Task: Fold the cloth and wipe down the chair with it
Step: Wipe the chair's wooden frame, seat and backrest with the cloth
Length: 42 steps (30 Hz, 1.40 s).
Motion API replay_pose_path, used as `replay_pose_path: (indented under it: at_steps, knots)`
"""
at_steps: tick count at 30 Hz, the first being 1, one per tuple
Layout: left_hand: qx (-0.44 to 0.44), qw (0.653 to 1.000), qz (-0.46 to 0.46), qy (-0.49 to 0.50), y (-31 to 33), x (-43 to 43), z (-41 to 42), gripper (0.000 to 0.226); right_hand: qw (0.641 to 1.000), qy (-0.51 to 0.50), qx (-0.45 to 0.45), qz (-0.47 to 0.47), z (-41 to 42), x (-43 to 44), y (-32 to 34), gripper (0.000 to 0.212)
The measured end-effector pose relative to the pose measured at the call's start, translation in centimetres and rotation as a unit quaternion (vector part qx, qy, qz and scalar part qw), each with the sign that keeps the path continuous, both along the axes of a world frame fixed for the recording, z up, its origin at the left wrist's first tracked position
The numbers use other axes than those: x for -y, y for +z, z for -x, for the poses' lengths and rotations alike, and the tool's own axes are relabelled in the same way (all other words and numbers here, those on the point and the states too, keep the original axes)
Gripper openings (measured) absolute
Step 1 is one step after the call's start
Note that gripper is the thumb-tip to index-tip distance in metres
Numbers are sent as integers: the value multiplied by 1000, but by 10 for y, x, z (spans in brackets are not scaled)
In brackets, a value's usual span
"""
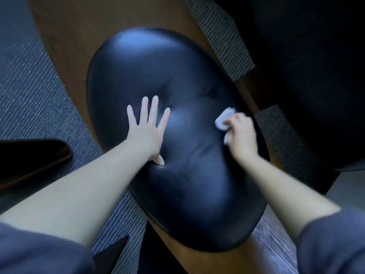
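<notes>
Cloth (224,120): sitting bunched small and white in right hand (241,133), pressing onto right side of chair (177,76) seat, near its edge.

Progress: folding looking done, judging by the compact wad; exact folds not showing through blur. Wiping looking underway. Not showing on the glossy dark cushion which parts are already wiped. Likely remaining: far end, near end, left side, and the wood frame (75,36) showing around the cushion.

Right hand: curling fingers round cloth and clamping it, knuckles up, forearm reaching in from lower right. Blurring at the edges, suggesting a stroke in motion.

Left hand (147,131): lying flat on seat's middle-left, fingers straight and spread apart, thumb pointing back toward the near side, holding nothing. Seeming to be bracing the chair.

Around: striped carpet (29,86) lying under the chair; dark furniture (316,76) looming at upper right; dark sleeves (39,250) showing at both bottom corners.
</notes>
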<state>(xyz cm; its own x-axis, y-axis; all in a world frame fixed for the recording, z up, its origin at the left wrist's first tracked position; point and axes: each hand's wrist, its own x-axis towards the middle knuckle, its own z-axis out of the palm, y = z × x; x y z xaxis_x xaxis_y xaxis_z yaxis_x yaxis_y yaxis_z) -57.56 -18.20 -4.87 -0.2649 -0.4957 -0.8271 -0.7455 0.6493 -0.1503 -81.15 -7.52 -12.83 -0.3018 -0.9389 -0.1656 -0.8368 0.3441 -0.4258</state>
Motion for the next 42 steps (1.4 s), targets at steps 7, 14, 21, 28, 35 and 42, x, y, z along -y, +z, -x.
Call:
replay_pose_path:
  at_steps: [7, 14, 21, 28, 35, 42]
  knots:
    - [70, 995, -45, 55, -10, 6, 11, 153, 982, -186, 28, -7, 27, 10, -10, 38]
    - [100, 991, -60, 64, -8, 8, 16, 154, 992, -117, 23, -43, 35, -29, 3, 29]
    - [112, 990, -61, 59, -11, 8, 16, 151, 967, -210, 130, 57, 39, 104, -32, 47]
    - [107, 991, -67, 53, -9, 8, 15, 151, 959, -252, 114, -62, 76, 47, -28, 44]
    - [99, 991, -71, 52, -10, 9, 13, 152, 956, -245, 143, -72, 63, 87, -22, 43]
    - [101, 991, -72, 48, -13, 7, 12, 153, 989, -73, 113, 54, 22, 174, -17, 38]
